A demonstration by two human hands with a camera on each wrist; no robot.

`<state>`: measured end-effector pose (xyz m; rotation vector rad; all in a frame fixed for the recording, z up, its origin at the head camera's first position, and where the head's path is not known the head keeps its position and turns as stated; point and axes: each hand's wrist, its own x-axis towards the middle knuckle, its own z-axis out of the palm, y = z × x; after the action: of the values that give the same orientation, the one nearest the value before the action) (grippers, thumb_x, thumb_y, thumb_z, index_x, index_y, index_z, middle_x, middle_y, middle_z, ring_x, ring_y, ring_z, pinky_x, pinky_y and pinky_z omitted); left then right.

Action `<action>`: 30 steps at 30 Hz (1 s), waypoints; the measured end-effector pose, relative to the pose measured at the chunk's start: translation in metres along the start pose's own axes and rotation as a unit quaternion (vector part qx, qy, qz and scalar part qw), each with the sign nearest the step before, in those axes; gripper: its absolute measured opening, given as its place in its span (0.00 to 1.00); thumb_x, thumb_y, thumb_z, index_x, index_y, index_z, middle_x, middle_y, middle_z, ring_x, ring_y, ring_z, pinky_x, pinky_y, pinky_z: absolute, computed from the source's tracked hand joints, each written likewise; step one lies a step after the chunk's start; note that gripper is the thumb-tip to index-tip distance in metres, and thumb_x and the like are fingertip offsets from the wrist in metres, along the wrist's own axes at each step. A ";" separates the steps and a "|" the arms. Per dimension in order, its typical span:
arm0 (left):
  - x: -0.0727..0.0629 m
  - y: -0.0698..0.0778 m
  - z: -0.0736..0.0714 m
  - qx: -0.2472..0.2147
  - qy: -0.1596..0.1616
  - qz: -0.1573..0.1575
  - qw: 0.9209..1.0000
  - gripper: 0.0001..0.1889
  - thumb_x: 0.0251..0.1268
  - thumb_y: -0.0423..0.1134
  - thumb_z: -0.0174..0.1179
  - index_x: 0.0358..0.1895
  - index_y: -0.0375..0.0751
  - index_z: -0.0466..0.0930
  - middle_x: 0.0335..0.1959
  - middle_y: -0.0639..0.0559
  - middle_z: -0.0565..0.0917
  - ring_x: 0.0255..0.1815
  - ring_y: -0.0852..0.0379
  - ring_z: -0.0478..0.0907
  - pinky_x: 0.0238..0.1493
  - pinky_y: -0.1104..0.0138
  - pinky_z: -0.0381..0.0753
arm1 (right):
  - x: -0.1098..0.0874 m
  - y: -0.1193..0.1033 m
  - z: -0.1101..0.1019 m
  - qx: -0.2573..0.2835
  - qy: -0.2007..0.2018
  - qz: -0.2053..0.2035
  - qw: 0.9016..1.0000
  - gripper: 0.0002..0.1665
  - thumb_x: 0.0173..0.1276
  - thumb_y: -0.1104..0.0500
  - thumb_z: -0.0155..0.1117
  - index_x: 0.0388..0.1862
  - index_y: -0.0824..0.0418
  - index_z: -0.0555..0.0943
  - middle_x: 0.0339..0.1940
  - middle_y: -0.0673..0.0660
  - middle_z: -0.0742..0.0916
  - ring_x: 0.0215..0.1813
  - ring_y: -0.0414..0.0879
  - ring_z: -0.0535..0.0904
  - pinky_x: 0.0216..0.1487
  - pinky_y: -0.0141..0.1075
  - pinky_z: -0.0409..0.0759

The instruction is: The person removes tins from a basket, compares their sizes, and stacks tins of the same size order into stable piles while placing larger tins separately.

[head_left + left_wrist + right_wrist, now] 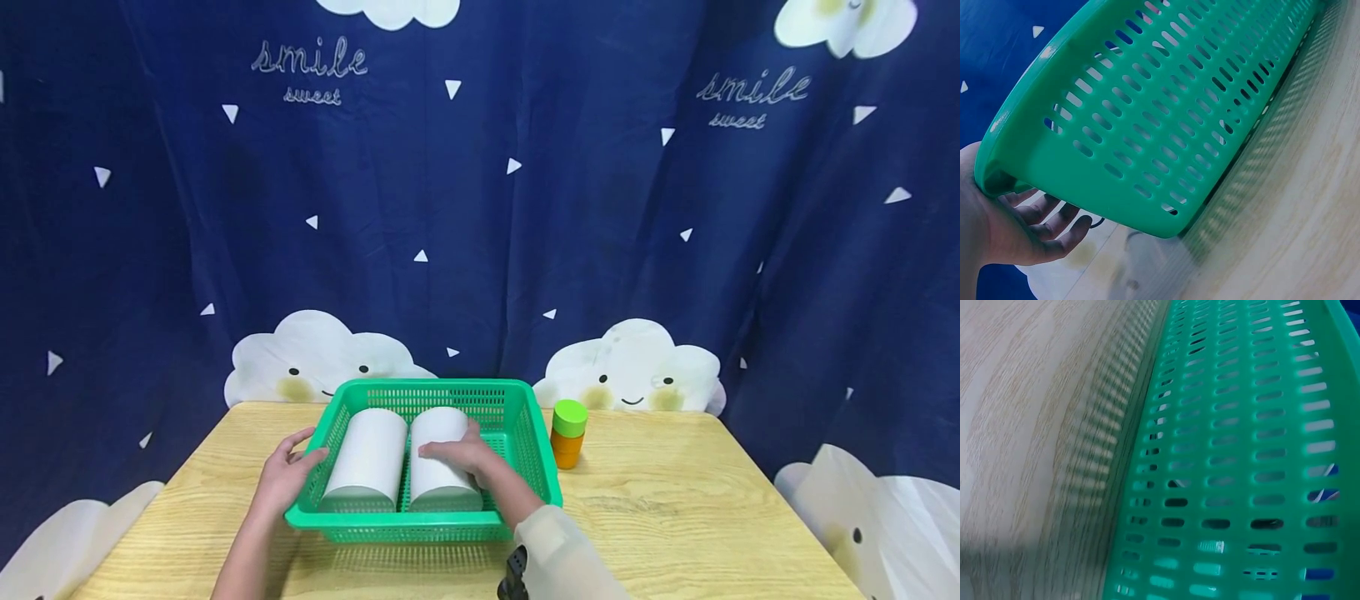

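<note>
Inside the green basket (420,520) on the wooden surface (660,500), two white cylinders (367,454) are lying side by side, the right grip (463,454) clasping the right cylinder (437,480) and the left grip (285,475) holding the basket's left rim (327,419).

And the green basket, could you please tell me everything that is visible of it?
The green basket looks plastic: roughly rectangular, open-topped, with rows of slots in its walls and an outward-turned rim. It sits upright on the wood-grained table, two white cylinders lying side by side inside. The left grip holds its left rim.
</note>
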<state>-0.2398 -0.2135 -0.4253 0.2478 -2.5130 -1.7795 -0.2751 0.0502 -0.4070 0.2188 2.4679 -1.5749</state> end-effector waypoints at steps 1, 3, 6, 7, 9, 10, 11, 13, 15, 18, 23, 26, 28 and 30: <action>0.000 0.000 0.000 -0.001 0.000 0.000 1.000 0.31 0.68 0.45 0.52 0.69 0.36 0.55 0.59 0.26 0.70 0.41 0.53 0.80 0.38 0.62 0.81 | 0.000 0.000 -0.001 0.002 0.000 -0.005 1.000 0.68 0.45 0.47 0.75 0.74 0.62 0.42 0.53 0.70 0.73 0.44 0.56 0.76 0.42 0.48 0.78; 0.000 0.000 0.000 0.000 0.000 0.001 1.000 0.31 0.68 0.45 0.52 0.69 0.36 0.55 0.59 0.26 0.71 0.40 0.54 0.80 0.38 0.62 0.81 | -0.001 0.000 -0.003 0.010 0.000 -0.015 1.000 0.67 0.45 0.48 0.75 0.74 0.61 0.42 0.52 0.69 0.74 0.41 0.55 0.77 0.37 0.45 0.78; 0.000 0.000 0.000 0.000 0.001 0.002 1.000 0.31 0.68 0.45 0.52 0.69 0.36 0.55 0.58 0.26 0.71 0.39 0.55 0.80 0.37 0.63 0.81 | -0.001 0.000 -0.005 0.024 0.003 -0.025 0.999 0.66 0.45 0.48 0.75 0.74 0.59 0.43 0.51 0.69 0.74 0.38 0.54 0.78 0.33 0.43 0.78; 0.000 0.000 0.000 0.000 0.001 0.002 1.000 0.31 0.68 0.45 0.52 0.69 0.36 0.56 0.58 0.26 0.72 0.39 0.55 0.80 0.37 0.63 0.81 | 0.000 0.000 -0.006 0.029 0.004 -0.027 0.999 0.66 0.45 0.48 0.75 0.74 0.59 0.43 0.52 0.69 0.74 0.38 0.54 0.78 0.32 0.43 0.78; 0.000 -0.001 0.000 -0.001 0.001 0.004 1.000 0.31 0.68 0.45 0.52 0.69 0.35 0.55 0.58 0.26 0.71 0.39 0.55 0.80 0.37 0.62 0.81 | 0.000 0.000 -0.008 0.037 0.005 -0.033 0.999 0.66 0.45 0.48 0.75 0.74 0.58 0.44 0.53 0.68 0.73 0.38 0.53 0.78 0.31 0.42 0.78; 0.000 0.000 0.000 -0.001 0.002 0.004 1.000 0.31 0.68 0.45 0.52 0.69 0.35 0.55 0.58 0.26 0.72 0.39 0.55 0.80 0.37 0.62 0.81 | 0.000 0.000 -0.009 0.040 0.005 -0.035 0.999 0.65 0.46 0.47 0.74 0.74 0.58 0.44 0.53 0.68 0.73 0.38 0.53 0.78 0.31 0.42 0.79; 0.000 0.000 0.000 -0.002 0.002 0.003 1.000 0.31 0.68 0.45 0.52 0.69 0.35 0.55 0.58 0.26 0.72 0.39 0.55 0.80 0.37 0.62 0.81 | 0.000 -0.001 -0.010 0.043 0.004 -0.037 0.998 0.65 0.46 0.47 0.74 0.74 0.58 0.44 0.54 0.68 0.73 0.38 0.53 0.78 0.31 0.42 0.78; 0.000 0.000 0.000 -0.002 0.002 0.003 1.000 0.31 0.67 0.44 0.53 0.69 0.35 0.55 0.58 0.26 0.72 0.39 0.55 0.81 0.37 0.62 0.81 | -0.002 -0.002 -0.014 0.046 0.002 -0.042 0.998 0.65 0.47 0.46 0.74 0.74 0.58 0.44 0.55 0.69 0.72 0.40 0.53 0.78 0.32 0.42 0.78; 0.000 0.000 0.000 0.000 0.000 0.004 1.000 0.31 0.67 0.44 0.52 0.69 0.35 0.55 0.58 0.26 0.71 0.39 0.55 0.81 0.37 0.62 0.81 | -0.004 -0.005 -0.017 0.046 -0.001 -0.045 0.998 0.65 0.47 0.45 0.73 0.75 0.58 0.43 0.56 0.69 0.72 0.41 0.54 0.78 0.32 0.43 0.78; 0.000 -0.001 0.000 0.004 -0.002 0.004 1.000 0.32 0.67 0.45 0.52 0.69 0.35 0.55 0.59 0.25 0.71 0.41 0.54 0.81 0.38 0.62 0.81 | -0.008 -0.008 -0.021 0.041 -0.004 -0.051 0.998 0.65 0.47 0.45 0.73 0.75 0.59 0.43 0.58 0.69 0.71 0.42 0.54 0.77 0.34 0.44 0.79; 0.000 -0.002 0.000 0.001 -0.004 0.001 1.000 0.32 0.67 0.47 0.52 0.69 0.35 0.54 0.59 0.26 0.71 0.41 0.54 0.80 0.38 0.61 0.81 | -0.013 -0.013 -0.029 0.034 -0.011 -0.049 0.998 0.65 0.48 0.43 0.72 0.75 0.57 0.43 0.59 0.68 0.71 0.44 0.54 0.77 0.35 0.44 0.78; 0.000 -0.002 -0.001 -0.002 -0.004 -0.001 1.000 0.33 0.68 0.47 0.53 0.70 0.35 0.54 0.58 0.26 0.71 0.40 0.54 0.80 0.37 0.61 0.81 | -0.016 -0.017 -0.035 0.033 -0.019 -0.046 0.998 0.64 0.50 0.41 0.71 0.75 0.56 0.42 0.60 0.67 0.69 0.45 0.54 0.77 0.35 0.44 0.78; 0.000 -0.002 0.000 -0.001 -0.003 0.002 1.000 0.33 0.67 0.47 0.53 0.69 0.35 0.54 0.58 0.26 0.71 0.40 0.55 0.80 0.37 0.61 0.81 | -0.019 -0.020 -0.039 0.032 -0.024 -0.047 0.998 0.64 0.51 0.41 0.70 0.75 0.56 0.41 0.61 0.67 0.68 0.45 0.54 0.77 0.35 0.43 0.78; 0.001 -0.001 0.000 -0.002 -0.003 0.004 1.000 0.32 0.67 0.46 0.53 0.69 0.35 0.55 0.58 0.26 0.71 0.40 0.55 0.80 0.37 0.62 0.81 | -0.021 -0.022 -0.044 0.030 -0.029 -0.046 0.998 0.64 0.51 0.39 0.69 0.75 0.55 0.41 0.62 0.66 0.68 0.44 0.54 0.77 0.35 0.43 0.78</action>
<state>-0.2402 -0.2144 -0.4265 0.2319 -2.5105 -1.7851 -0.2643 0.0805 -0.3645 0.0695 2.4206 -1.6700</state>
